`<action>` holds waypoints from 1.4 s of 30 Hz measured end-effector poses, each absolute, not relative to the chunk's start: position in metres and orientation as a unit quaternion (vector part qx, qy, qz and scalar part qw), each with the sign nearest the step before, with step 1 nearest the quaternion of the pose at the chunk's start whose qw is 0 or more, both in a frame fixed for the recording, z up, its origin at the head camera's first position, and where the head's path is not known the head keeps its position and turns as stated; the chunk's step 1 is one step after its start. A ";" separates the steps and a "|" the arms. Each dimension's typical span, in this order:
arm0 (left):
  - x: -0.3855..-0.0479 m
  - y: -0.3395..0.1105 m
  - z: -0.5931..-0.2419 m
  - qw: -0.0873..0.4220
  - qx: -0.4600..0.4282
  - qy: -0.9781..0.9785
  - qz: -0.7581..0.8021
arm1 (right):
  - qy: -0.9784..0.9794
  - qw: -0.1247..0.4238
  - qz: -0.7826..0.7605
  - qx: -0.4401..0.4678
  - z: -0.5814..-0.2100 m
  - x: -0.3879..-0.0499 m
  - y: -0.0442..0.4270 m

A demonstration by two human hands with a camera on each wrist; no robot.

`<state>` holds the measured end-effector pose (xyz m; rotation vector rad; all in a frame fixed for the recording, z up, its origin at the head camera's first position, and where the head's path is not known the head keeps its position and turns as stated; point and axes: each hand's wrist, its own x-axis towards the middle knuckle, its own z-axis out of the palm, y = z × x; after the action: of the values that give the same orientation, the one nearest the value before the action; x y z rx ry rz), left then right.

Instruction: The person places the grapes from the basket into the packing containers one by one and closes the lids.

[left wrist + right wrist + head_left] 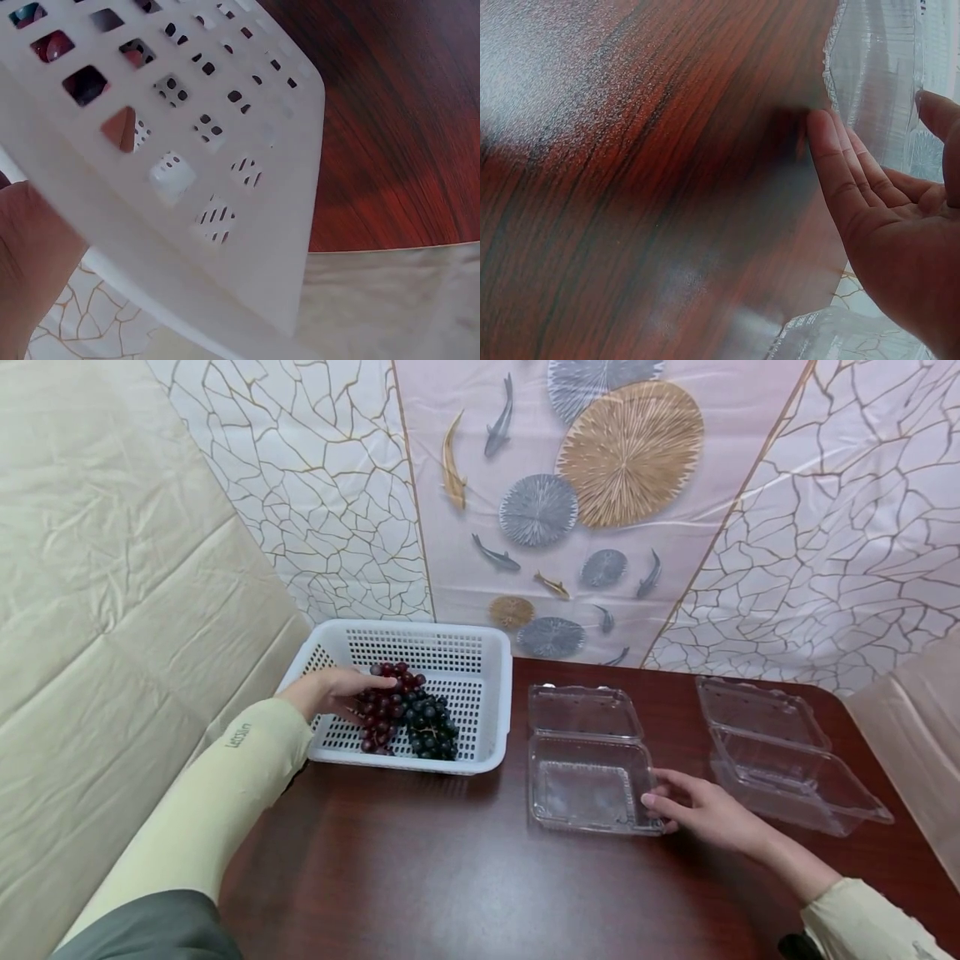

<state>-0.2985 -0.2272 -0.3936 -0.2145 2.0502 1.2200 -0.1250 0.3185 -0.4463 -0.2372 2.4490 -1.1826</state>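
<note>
A white perforated plastic basket stands at the left, holding a bunch of red grapes and a bunch of dark grapes. My left hand reaches over its left side and grips the red bunch, thumb on top; the fingers are partly hidden. In the left wrist view the basket wall covers most of that hand. My right hand holds the right edge of a clear plastic clamshell box, whose lid is raised. In the right wrist view the thumb is at its rim and the fingers lie along the outside.
A second clear clamshell box, lid up, stands farther right on the dark red wooden table. Patterned cloth hangs behind the table, and beige cloth walls border the sides.
</note>
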 end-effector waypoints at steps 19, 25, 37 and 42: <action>-0.303 -0.216 -0.400 0.330 -0.130 0.824 0.441 | 0.841 0.214 -0.487 -0.098 -0.453 -0.123 0.320; -0.304 -0.212 -0.403 0.308 -0.144 0.838 0.427 | 0.837 0.217 -0.492 -0.104 -0.452 -0.123 0.318; -0.300 -0.212 -0.399 0.295 -0.156 0.826 0.454 | 0.830 0.219 -0.500 -0.110 -0.452 -0.123 0.317; -0.302 -0.219 -0.402 0.297 -0.147 0.814 0.477 | 0.829 0.220 -0.502 -0.109 -0.452 -0.123 0.317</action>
<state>-0.3018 -0.2189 -0.4020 -0.3919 2.1649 1.2678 -0.1230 0.3174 -0.4518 -0.3024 2.2926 -1.3884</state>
